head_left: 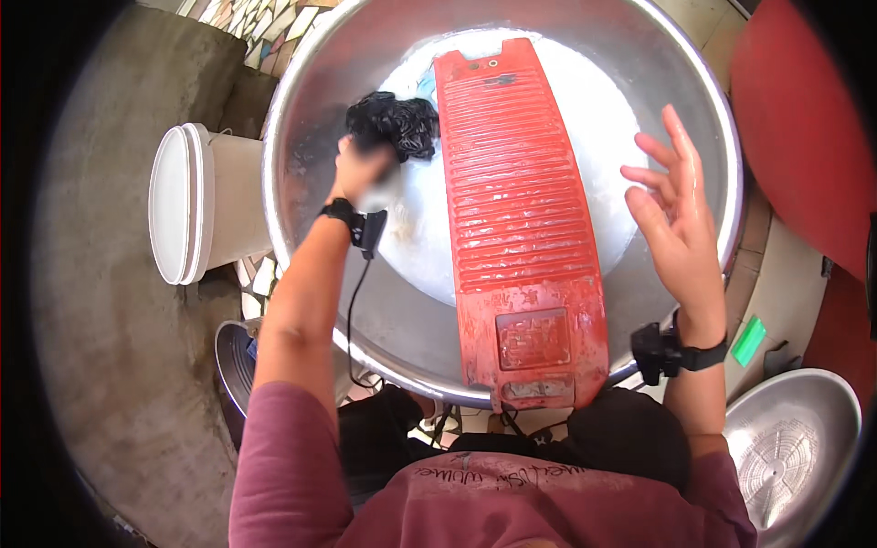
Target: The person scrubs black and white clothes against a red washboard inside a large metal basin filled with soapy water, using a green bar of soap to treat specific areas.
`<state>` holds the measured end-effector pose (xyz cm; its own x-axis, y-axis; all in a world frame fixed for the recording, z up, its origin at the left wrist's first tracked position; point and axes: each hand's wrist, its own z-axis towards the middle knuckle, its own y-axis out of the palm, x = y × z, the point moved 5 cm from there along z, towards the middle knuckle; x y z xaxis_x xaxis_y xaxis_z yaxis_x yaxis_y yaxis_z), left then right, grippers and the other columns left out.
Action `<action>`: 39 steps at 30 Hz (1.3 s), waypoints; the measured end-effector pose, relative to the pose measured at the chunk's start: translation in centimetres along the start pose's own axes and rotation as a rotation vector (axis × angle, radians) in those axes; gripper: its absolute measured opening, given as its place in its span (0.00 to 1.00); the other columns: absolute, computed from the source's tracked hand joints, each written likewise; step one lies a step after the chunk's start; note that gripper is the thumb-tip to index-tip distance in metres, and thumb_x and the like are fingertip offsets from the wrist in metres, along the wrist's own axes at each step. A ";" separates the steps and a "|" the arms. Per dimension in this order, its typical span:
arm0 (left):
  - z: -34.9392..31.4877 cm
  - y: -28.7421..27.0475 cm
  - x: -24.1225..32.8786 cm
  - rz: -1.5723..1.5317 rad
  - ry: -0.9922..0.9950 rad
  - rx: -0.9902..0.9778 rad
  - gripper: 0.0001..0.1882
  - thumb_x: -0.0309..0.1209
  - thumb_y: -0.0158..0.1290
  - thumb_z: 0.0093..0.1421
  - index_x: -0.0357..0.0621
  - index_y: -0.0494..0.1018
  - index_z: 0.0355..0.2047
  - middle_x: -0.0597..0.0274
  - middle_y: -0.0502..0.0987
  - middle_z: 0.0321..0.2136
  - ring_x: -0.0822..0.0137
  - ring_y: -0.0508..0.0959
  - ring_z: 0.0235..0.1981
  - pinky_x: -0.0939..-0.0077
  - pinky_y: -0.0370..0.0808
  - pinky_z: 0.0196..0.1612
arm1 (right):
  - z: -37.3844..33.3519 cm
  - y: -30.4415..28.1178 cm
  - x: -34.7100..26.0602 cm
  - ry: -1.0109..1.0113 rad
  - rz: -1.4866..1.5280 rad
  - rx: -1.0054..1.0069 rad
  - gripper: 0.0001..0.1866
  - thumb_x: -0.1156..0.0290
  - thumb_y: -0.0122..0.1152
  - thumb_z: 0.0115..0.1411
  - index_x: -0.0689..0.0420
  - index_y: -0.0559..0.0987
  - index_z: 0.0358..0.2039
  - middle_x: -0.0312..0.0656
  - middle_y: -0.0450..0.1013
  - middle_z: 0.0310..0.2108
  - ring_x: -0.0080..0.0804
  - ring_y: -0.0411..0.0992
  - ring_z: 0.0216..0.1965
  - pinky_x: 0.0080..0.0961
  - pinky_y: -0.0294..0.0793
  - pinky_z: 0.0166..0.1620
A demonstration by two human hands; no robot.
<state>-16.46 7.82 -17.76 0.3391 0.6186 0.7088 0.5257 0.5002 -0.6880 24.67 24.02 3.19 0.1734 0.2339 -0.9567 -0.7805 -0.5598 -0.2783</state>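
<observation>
My left hand [358, 172] grips a bunched, wet black cloth [402, 125] on the left side of a wide metal basin [306, 137]. Part of that hand is blurred, and the cloth hangs just left of a red ribbed washboard [521, 192]. The washboard lies lengthwise across the basin, its lower end over the near rim close to my lap. White sudsy water [605, 119] surrounds it. Over the basin's right side, my right hand [678, 196] is raised with wet fingers apart, holding nothing. Dark devices are strapped to both wrists.
A white lidded bucket [233, 196] is beside the basin on the left. At the lower right sits a metal bowl [793, 447] with a patterned bottom, near a small green block [749, 341]. A large red curved surface [813, 119] rises at the right.
</observation>
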 end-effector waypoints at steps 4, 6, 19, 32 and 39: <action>-4.5 8.3 -3.6 0.356 0.118 -0.123 0.37 0.29 0.55 0.44 0.38 0.55 0.56 0.35 0.61 0.48 0.38 0.58 0.55 0.57 0.59 0.57 | 0.3 0.2 1.6 0.109 -0.103 -0.098 0.33 0.66 0.56 0.56 0.51 0.56 0.61 0.50 0.66 0.50 0.35 0.70 0.43 0.26 0.68 0.43; -4.5 8.8 -4.6 0.618 0.234 -0.150 0.35 0.26 0.54 0.46 0.50 0.57 0.56 0.40 0.63 0.47 0.41 0.64 0.50 0.58 0.64 0.53 | 0.2 1.5 1.5 0.071 -0.193 -0.219 0.32 0.67 0.57 0.55 0.50 0.58 0.60 0.46 0.67 0.48 0.34 0.70 0.42 0.25 0.69 0.43; -10.0 5.9 0.8 0.786 0.137 -0.868 0.23 0.41 0.49 0.52 0.43 0.70 0.47 0.46 0.72 0.45 0.50 0.71 0.48 0.62 0.66 0.51 | -0.7 2.5 0.1 -0.098 -0.262 -0.399 0.23 0.71 0.54 0.54 0.58 0.67 0.52 0.50 0.70 0.41 0.47 0.69 0.41 0.32 0.68 0.44; -6.4 -19.0 24.2 -0.386 0.123 0.027 0.12 0.32 0.49 0.58 0.35 0.73 0.37 0.61 0.77 0.30 0.71 0.77 0.29 0.81 0.73 0.33 | -1.4 0.2 -1.3 -0.195 -0.278 -0.340 0.21 0.71 0.52 0.54 0.60 0.69 0.50 0.51 0.70 0.41 0.47 0.69 0.42 0.33 0.67 0.45; -4.8 -14.6 18.3 -0.440 0.005 0.123 0.15 0.47 0.51 0.56 0.50 0.73 0.31 0.70 0.75 0.24 0.78 0.71 0.21 0.85 0.61 0.20 | -1.4 0.5 -0.1 -0.134 -0.323 -0.399 0.22 0.72 0.52 0.54 0.59 0.69 0.51 0.49 0.70 0.42 0.44 0.69 0.44 0.31 0.66 0.48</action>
<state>-14.20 8.94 6.05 0.1078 0.3282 0.9384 0.5243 0.7832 -0.3342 25.15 22.58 3.04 0.2681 0.5293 -0.8050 -0.4066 -0.6954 -0.5926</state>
